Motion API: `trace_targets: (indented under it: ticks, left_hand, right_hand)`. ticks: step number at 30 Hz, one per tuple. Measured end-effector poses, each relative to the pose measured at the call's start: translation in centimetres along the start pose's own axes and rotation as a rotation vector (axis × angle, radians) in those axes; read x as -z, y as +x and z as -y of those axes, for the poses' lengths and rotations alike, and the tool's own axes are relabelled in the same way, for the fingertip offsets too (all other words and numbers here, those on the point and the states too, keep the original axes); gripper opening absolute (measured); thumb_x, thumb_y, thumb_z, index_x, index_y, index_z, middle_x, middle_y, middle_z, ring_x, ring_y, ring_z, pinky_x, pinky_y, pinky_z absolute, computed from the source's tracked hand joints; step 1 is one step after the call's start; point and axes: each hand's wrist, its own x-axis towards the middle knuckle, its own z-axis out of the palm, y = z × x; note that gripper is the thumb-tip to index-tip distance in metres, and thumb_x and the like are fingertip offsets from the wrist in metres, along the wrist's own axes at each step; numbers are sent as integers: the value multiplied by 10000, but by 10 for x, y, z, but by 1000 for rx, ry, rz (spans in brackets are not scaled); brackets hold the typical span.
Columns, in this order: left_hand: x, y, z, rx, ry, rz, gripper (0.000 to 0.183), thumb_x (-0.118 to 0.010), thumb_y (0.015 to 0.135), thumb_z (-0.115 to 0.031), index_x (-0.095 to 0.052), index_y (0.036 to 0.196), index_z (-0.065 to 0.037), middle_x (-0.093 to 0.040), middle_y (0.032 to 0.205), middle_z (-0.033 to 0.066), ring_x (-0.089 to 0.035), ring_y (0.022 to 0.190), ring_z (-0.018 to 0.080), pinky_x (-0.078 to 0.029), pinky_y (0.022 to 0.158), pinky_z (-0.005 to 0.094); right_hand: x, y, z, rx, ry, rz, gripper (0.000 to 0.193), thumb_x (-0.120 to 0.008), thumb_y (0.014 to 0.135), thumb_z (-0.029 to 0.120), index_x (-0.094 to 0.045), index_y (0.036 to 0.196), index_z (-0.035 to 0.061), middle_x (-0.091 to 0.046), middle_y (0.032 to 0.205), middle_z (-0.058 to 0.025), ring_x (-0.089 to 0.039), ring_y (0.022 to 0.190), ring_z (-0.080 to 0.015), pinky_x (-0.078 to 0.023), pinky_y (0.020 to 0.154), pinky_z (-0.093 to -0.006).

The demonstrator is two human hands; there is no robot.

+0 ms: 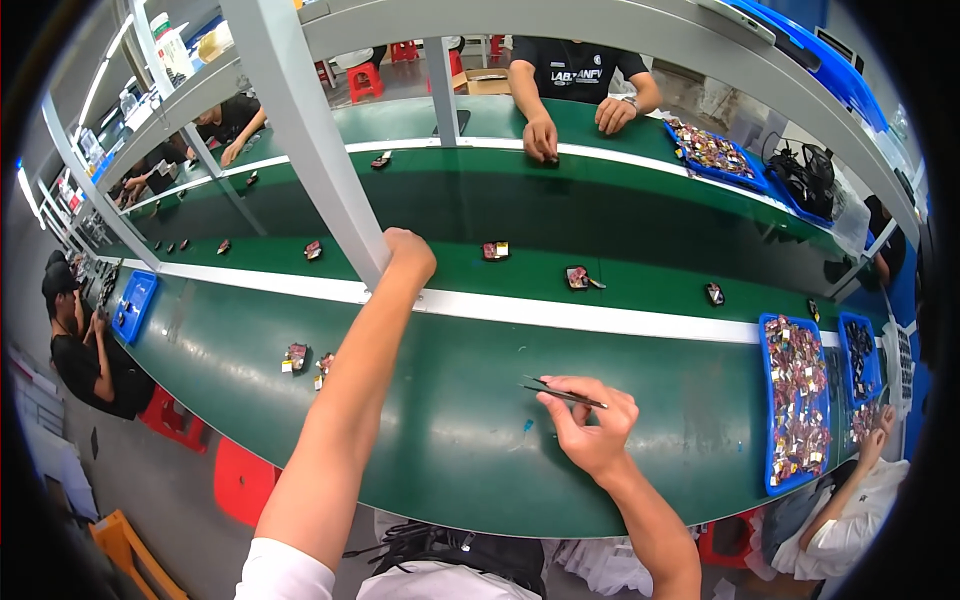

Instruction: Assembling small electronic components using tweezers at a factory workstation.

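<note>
Left hand (410, 258) out at the belt's (640, 225) near edge, seemingly mid-reach; its fingers were lost at the grey post (318, 150), so grip and opening couldn't be told. The right hand (598, 428) closed on tweezers (575, 396) above the bench (660, 430). Toward its far edge lay two small assemblies (293, 358), one half-hidden by the forearm. Any pick called for fingers clear of that post.

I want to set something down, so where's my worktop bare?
Bar tiny scraps, the green worktop is bare between your left forearm and the tweezers in your right hand, and from that hand to the filled blue tray. Crowded: beyond that tray; small reddish components lie left of your forearm.
</note>
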Motion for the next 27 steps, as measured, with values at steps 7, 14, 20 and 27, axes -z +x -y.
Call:
trace_targets:
  ticks: [7,14,20,27]
  left_hand:
    - [3,-4,-6,74,149,-32,276,-750,819,-197,-797,1089,-165,-779,1054,-3,-754,958,238,-596,628,408]
    - [34,-47,0,-38,-1,-257,172,-776,717,-91,-799,887,-110,-768,907,55,-762,887,251,-588,567,449]
    - [11,-121,12,-434,-1425,-266,279,-726,805,4,-741,1084,-8,-679,792,56,-715,733,161,-584,657,290]
    - [-55,-174,-17,-446,-2063,335,340,-708,933,-78,-639,1238,55,-686,1004,112,-738,810,198,-601,694,265]
  right_hand:
    - [-4,-1,0,6,9,19,190,-826,721,-51,-735,868,29,-786,876,-70,-407,389,-47,-342,418,-215]
    - [-4,-3,1,-39,0,30,196,-837,721,-37,-742,883,22,-783,855,-70,-398,394,-50,-330,421,-212]
    - [-4,-4,-7,-141,27,10,174,-834,755,-32,-744,895,18,-753,786,-46,-385,414,-25,-302,429,-209]
    - [0,-3,-7,-507,336,-22,156,-800,823,-52,-706,945,-36,-726,851,-22,-420,537,27,-298,480,-161]
